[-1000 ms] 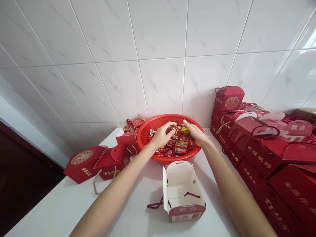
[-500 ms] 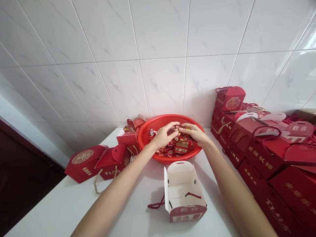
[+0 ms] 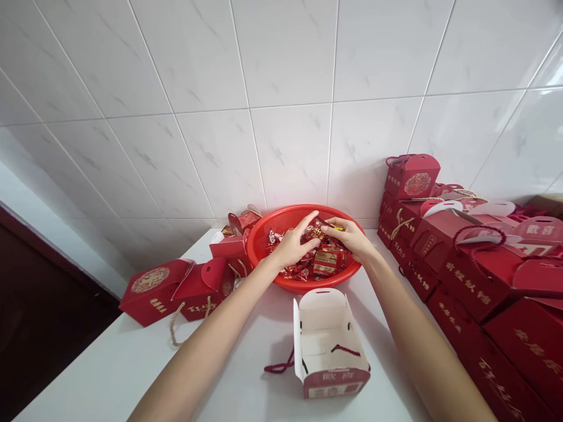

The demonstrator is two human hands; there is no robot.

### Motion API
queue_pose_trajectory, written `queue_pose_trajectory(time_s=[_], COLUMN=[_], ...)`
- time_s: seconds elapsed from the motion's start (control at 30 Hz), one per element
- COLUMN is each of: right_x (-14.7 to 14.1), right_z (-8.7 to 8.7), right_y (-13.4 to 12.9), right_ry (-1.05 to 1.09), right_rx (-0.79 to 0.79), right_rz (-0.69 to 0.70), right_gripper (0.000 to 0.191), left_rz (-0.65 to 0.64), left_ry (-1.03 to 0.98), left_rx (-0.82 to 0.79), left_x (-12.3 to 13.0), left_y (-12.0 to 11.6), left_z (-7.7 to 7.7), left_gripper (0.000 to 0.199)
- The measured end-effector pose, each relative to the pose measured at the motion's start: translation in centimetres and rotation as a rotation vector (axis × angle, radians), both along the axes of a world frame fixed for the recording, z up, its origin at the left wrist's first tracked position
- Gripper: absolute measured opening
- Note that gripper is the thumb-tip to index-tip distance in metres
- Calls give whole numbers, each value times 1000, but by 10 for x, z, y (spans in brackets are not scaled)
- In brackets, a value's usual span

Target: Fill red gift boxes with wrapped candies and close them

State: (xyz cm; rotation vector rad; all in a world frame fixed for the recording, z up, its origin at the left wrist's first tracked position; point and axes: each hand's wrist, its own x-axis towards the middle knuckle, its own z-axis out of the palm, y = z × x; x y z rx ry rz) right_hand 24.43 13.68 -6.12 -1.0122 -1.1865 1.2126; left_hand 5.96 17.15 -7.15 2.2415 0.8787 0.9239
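Note:
Over a red plastic basket (image 3: 264,227), both hands meet around a dark red candy packet (image 3: 315,230) with gold marking. My left hand (image 3: 291,247) has its thumb and fingers on the packet's left side. On the other side, my right hand (image 3: 350,238) grips it between thumb and fingers. Beneath them lie several wrapped candies (image 3: 325,262), mostly red, some gold, partly covered by the hands. Nearer to me, between my forearms, an open box (image 3: 328,328) stands with its white inside showing and a dark red cord handle at its left.
Several closed red gift boxes (image 3: 153,290) with rope handles stand at the left on the white table (image 3: 101,375). A tall stack of red boxes (image 3: 475,281) lines the right side. Behind the basket rises a tiled wall (image 3: 290,152).
The fingers have shifted on the packet, and more of its dark red face shows between them. The left fingers have spread a little. Basket and boxes stay in place.

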Motion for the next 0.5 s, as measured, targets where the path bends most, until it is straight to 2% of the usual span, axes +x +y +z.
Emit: queue_pose_trajectory(time_s=[0.1, 0.17, 0.27, 0.5], right_x=[1, 1, 2, 3], right_z=[-3, -4, -5, -6], right_y=[4, 6, 9, 10], right_ry=[37, 93, 137, 215], right_rx=[37, 71, 83, 108], right_rz=[-94, -170, -229, -272], right_gripper=[42, 41, 40, 42], left_rz=[57, 53, -42, -124], left_ry=[54, 151, 354, 553], left_rx=[-47, -52, -34, -182], left_x=[1, 1, 1, 3], left_y=[0, 1, 2, -2], left_z=[-1, -2, -5, -9], left_gripper=[81, 73, 45, 43])
